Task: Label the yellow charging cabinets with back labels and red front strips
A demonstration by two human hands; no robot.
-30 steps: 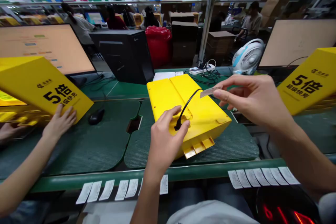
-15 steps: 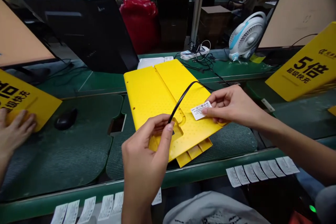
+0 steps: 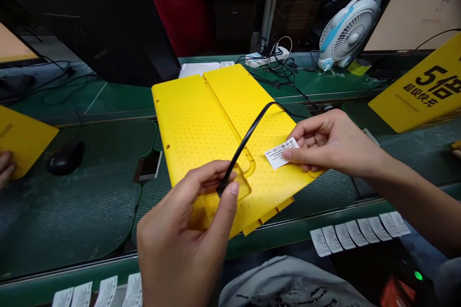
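Note:
A flat yellow perforated plastic panel (image 3: 194, 124) lies on the green mat, with a moulded slot near its front corner. My left hand (image 3: 183, 232) is at the panel's near edge, pinching the end of a flat black cable (image 3: 248, 141) at the slot. The cable arcs up and away across the panel towards the back of the bench. My right hand (image 3: 331, 141) rests over the panel's right side, holding a small white printed label (image 3: 282, 152) by one end between thumb and fingers, just above the yellow surface.
A co-worker's hand (image 3: 5, 168) is at the left edge on a yellow board (image 3: 21, 141). A black mouse (image 3: 66, 158) sits on the mat. White label strips (image 3: 360, 229) line the bench's front edge. A yellow printed sign (image 3: 421, 88), tangled cables and a desk fan (image 3: 349, 29) stand behind.
The view has tilted down and shifted left. The panel now lies flatter, with its dotted face up. My left hand sits lower and further left, and the label is turned face up.

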